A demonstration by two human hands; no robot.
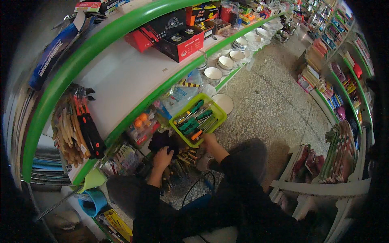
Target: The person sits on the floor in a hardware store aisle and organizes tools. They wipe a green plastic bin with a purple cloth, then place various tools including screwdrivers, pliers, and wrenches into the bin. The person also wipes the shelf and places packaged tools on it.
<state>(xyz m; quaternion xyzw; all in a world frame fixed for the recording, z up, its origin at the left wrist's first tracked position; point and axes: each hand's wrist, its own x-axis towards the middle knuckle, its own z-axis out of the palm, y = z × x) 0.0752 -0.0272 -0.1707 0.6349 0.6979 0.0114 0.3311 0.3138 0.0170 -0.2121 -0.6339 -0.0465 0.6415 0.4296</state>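
A yellow-green plastic basket [220, 108] sits on the floor by the shelf, holding several screwdrivers, many with dark green handles. One orange-handled screwdriver [197, 135] lies at its near end. My right hand [212, 146] is closed at the basket's near right corner, fingers on the rim beside that orange handle; the fingertips are partly hidden. To the left, my left hand [163, 158] has its fingers bent onto a crumpled black cloth [163, 141]. Close beside both hands, a heap of tools with yellow-and-black handles [187, 156] lies in clear wrapping.
A green-edged shelf [121, 77] curves along the left, bearing boxes and hanging orange-and-black shears [87, 125]. White bowls [212, 74] stack beyond the basket, by a round white plate [223, 103]. Racks of packaged goods [338, 154] stand at right. A blue bucket [94, 202] stands lower left.
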